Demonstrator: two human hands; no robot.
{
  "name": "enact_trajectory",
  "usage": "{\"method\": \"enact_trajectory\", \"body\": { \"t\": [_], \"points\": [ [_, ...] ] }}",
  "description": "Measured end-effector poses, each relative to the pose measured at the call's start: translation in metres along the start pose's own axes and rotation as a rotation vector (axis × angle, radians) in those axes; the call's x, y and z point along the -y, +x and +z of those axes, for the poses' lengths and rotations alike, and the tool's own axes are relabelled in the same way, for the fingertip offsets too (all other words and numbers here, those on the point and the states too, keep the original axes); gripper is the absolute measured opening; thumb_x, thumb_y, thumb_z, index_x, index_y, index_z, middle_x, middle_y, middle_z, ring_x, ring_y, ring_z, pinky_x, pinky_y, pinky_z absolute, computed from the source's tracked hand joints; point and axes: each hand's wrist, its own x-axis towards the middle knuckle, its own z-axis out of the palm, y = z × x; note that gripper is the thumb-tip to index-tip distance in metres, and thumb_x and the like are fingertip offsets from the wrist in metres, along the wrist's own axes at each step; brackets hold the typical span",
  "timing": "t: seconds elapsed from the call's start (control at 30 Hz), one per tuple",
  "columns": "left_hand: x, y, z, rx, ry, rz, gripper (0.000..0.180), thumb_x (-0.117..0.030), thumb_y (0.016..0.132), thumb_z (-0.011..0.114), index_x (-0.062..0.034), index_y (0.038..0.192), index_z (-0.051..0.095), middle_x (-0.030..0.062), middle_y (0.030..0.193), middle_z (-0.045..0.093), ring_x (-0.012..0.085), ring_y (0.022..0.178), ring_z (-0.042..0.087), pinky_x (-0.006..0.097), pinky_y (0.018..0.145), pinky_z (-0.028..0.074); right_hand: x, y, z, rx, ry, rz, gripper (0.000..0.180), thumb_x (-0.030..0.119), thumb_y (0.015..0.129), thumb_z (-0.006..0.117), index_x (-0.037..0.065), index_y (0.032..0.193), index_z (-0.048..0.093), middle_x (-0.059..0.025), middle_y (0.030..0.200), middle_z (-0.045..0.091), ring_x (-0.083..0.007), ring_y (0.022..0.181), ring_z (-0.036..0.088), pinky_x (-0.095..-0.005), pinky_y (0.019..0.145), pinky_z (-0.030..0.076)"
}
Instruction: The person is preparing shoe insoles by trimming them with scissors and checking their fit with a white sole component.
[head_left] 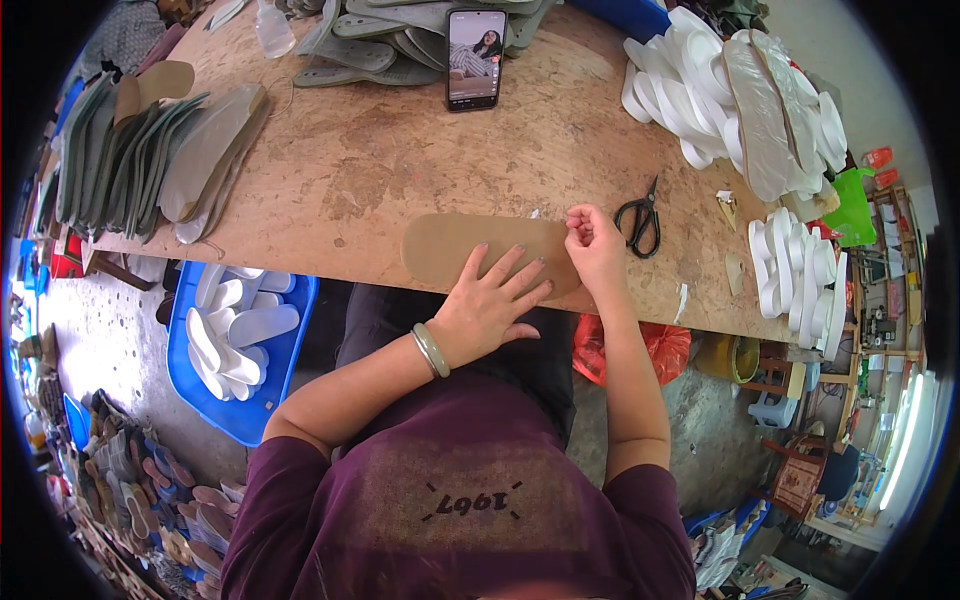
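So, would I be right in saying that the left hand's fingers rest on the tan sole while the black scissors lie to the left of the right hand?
Not quite: the head view shows the black scissors to the right of the right hand.

The round-ended oblong piece (432,247) is plain tan; the wooden tabletop (350,150), mottled brown; the short-sleeved shirt (430,420), maroon with a brownish panel (440,535); the plastic tub (228,417), bright blue.

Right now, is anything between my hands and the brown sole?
Nothing visible: your left hand lies on the brown sole, and your right hand is at its right end. The scissors lie off to the right.
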Motion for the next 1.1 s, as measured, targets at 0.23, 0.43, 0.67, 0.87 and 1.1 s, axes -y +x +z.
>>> {"method": "enact_trajectory", "body": {
  "t": [0.23,0.43,0.67,0.87,1.1],
  "points": [
    [0.0,-0.002,0.001,-0.017,0.002,0.006,0.064,-0.056,0.087,0.061,-0.0228,0.141,0.052,0.0039,0.149,0.045,0.0285,0.142,0.036,0.059,0.113,0.028,0.017,-0.011,-0.007,-0.022,-0.106,-0.386,0.024,-0.003,0.083,0.067,0.005,0.106,0.064,-0.0108,0.089,0.068,-0.0252,0.076,0.067,-0.0358,0.069,0.055],
    [-0.001,0.001,0.002,-0.01,-0.005,0.011,0.065,-0.056,0.085,0.063,-0.0227,0.14,0.053,0.0037,0.149,0.045,0.0284,0.142,0.035,0.06,0.113,0.028,-0.017,0.012,-0.014,-0.294,-0.16,-0.123,0.025,0.0,0.082,0.07,0.005,0.105,0.063,-0.01,0.088,0.066,-0.0245,0.076,0.066,-0.0375,0.071,0.054],
    [-0.001,0.001,0.0,-0.015,0.002,0.009,0.065,-0.057,0.084,0.064,-0.0231,0.139,0.054,0.0033,0.148,0.046,0.028,0.141,0.036,0.059,0.113,0.028,-0.021,0.023,-0.025,-0.065,-0.319,-0.242,0.025,0.0,0.084,0.069,0.005,0.107,0.062,-0.0088,0.093,0.065,-0.0237,0.085,0.063,-0.0353,0.076,0.052],
    [0.001,-0.002,0.003,-0.013,0.01,0.0,0.066,-0.058,0.084,0.063,-0.0236,0.139,0.054,0.0023,0.149,0.045,0.0277,0.141,0.036,0.06,0.113,0.028,-0.023,0.02,-0.027,-0.064,0.038,0.016,0.025,-0.001,0.088,0.065,0.005,0.112,0.061,-0.0092,0.097,0.067,-0.0217,0.088,0.066,-0.0325,0.069,0.052],
    [0.0,0.001,0.001,0.0,0.018,0.02,0.066,-0.059,0.085,0.062,-0.0244,0.14,0.053,0.002,0.149,0.044,0.0273,0.142,0.036,0.059,0.113,0.028,-0.042,0.025,-0.033,-0.348,0.095,-0.112,0.022,-0.002,0.092,0.062,0.004,0.113,0.062,-0.0081,0.104,0.068,-0.0155,0.098,0.066,-0.0276,0.085,0.052]
  ]
}}
